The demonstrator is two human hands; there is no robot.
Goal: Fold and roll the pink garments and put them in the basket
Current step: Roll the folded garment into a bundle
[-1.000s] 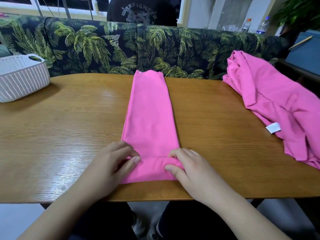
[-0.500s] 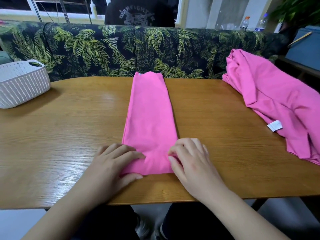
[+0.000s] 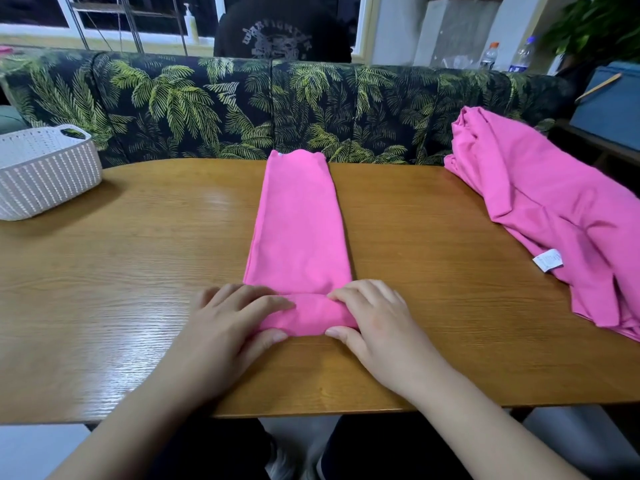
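Clearly the left hand (image 3: pixel 231 318) and the right hand (image 3: pixel 372 318) each clasp one end of the small roll (image 3: pixel 309 318) started at the near end of the folded pink garment (image 3: pixel 299 230), fingers curled over the top and thumbs tucked against its near side. To roll well, I judge both should push away evenly with steady downward pressure, so the roll stays tight and square along the strip lying flat on the wooden surface (image 3: pixel 138 271). A second pink garment (image 3: pixel 554 216) lies heaped at the right, and the white basket (image 3: pixel 45 174) waits at the far left.
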